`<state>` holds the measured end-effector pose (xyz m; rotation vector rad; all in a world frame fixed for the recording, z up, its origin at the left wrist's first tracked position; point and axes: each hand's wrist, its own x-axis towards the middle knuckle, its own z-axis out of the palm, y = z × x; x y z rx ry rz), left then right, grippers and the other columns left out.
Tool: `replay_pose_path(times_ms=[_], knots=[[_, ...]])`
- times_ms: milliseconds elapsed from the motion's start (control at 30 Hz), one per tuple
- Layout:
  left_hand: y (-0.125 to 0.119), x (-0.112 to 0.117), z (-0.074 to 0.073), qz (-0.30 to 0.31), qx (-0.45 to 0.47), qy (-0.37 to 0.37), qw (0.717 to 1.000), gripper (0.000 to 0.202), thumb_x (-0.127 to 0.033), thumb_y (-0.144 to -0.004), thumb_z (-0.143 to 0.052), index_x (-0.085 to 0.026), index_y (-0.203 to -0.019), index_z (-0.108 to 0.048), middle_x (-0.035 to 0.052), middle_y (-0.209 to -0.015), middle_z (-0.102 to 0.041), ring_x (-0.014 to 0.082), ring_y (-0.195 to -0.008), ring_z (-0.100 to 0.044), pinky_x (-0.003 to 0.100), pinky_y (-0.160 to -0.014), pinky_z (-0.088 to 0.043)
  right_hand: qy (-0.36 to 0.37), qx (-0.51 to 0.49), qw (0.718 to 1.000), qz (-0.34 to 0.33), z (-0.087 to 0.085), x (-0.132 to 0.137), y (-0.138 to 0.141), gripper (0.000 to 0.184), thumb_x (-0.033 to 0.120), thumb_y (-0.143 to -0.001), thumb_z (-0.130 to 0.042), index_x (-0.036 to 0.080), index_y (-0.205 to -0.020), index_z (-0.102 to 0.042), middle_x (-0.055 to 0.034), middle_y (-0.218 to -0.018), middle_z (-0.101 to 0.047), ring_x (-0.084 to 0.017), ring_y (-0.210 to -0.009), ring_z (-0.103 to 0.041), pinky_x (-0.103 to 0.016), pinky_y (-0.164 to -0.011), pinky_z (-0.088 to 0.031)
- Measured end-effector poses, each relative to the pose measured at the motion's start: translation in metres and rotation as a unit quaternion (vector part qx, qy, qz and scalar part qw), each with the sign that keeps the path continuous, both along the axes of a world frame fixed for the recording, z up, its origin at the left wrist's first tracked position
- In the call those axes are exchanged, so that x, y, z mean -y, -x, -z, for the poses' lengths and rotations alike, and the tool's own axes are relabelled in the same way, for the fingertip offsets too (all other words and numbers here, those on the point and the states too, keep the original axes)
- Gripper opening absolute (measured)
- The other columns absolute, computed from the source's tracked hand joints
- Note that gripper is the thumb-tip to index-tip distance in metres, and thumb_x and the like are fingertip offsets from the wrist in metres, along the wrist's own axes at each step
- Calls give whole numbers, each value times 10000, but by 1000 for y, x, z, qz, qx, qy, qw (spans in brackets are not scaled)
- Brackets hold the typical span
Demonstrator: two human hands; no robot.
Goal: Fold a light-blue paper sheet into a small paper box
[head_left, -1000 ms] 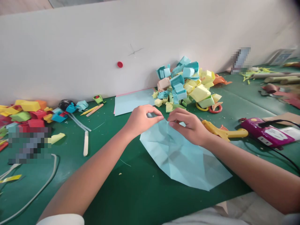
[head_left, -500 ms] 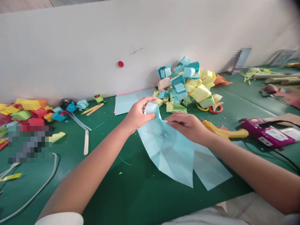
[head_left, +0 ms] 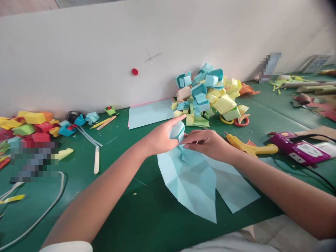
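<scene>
Both hands are on a creased sheet of light blue paper (head_left: pixel 191 185), whose lower part fans out toward me. My left hand (head_left: pixel 164 138) is closed round its folded upper end, thumb in front and index finger stretched along the far side. From the right, my right hand (head_left: pixel 210 143) pinches the paper just below that fold; its fingertips lie close to the left thumb. A flat piece of light blue paper (head_left: pixel 237 192) lies on the table under my right forearm, partly covered by the creased sheet.
A pile of folded paper pieces (head_left: pixel 202 94) stands by the white wall (head_left: pixel 91 52). Right of my hand lie a yellow glue gun (head_left: pixel 252 148) and a purple power strip (head_left: pixel 301 148). More colourful folded pieces (head_left: pixel 31 122) and a white cable (head_left: pixel 61 189) are at left.
My left hand has moved right and slightly down with the paper's folded end, closer to my right hand. The paper is more gathered there, and its bottom tip reaches lower.
</scene>
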<state>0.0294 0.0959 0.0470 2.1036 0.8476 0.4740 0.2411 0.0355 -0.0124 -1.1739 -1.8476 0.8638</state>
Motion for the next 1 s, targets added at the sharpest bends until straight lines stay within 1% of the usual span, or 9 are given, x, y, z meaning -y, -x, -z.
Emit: replay_pose_path(times_ms=[67,133,267,400,567,667,767,867,1000], knots=[[0,5,-3,7,-28,-23,999,824,-152,-764,-649,-307,-1537,-410,29,-1603,-401,320,-1488,-346,446,-1130,-421,23,-10,1000,4,-1,1,3,209,436,-866,-702,282,-989,-772,-26,-925,-717,-214,-865,-677,-375,-804,-543],[0,9,-4,6,-49,-32,998,840,-212,-776,-688,-295,-1552,-378,44,-1628,-355,338,-1511,-291,464,-1135,-411,30,-23,999,26,-2,2,6,212,438,-836,-730,250,-935,-717,-22,-893,-710,-192,-785,-652,-346,-711,-532],[-4,14,0,-33,-65,-54,996,840,-247,-784,-728,-344,-1543,-381,44,-1605,-396,383,-1459,-376,481,-1047,-484,11,-32,998,62,-1,4,10,222,411,-812,-750,232,-841,-621,-13,-837,-671,-174,-738,-611,-328,-673,-512],[-5,10,3,-47,-37,-76,995,779,-143,-785,-673,-382,-1492,-450,-9,-1563,-459,344,-1424,-434,433,-1032,-504,5,-38,997,67,-1,6,10,228,379,-805,-757,238,-898,-603,-22,-926,-665,-174,-779,-613,-327,-693,-521],[-1,6,0,-24,-17,-58,998,842,-78,-773,-629,-389,-1519,-394,-19,-1590,-416,319,-1444,-406,407,-1033,-512,18,-27,997,69,-2,0,1,210,358,-814,-739,237,-951,-636,-19,-946,-672,-174,-784,-623,-343,-726,-522],[1,7,1,-15,-14,-46,999,872,-64,-759,-613,-386,-1532,-367,11,-1597,-405,326,-1376,-490,419,-991,-540,19,-12,996,84,0,-3,-2,198,396,-825,-727,231,-923,-677,-14,-864,-676,-177,-766,-613,-336,-703,-500],[1,8,4,-3,-4,-44,999,919,-58,-737,-621,-388,-1547,-338,28,-1608,-384,338,-1331,-531,435,-970,-550,28,-3,994,107,1,-5,-2,252,438,-809,-741,233,-949,-698,-19,-873,-691,-173,-744,-602,-329,-673,-485],[1,10,5,24,-1,-50,998,925,-69,-743,-628,-410,-1547,-323,7,-1619,-362,333,-1347,-516,436,-1002,-529,35,3,993,112,1,-6,-1,266,435,-801,-741,225,-960,-705,-21,-861,-695,-164,-706,-586,-316,-629,-463],[0,12,6,26,-16,-78,996,825,-148,-824,-632,-424,-1538,-325,-7,-1604,-383,315,-1419,-436,420,-1063,-466,38,28,992,121,-1,-6,-2,212,429,-795,-736,228,-850,-700,0,-777,-677,-159,-660,-572,-306,-588,-439]])
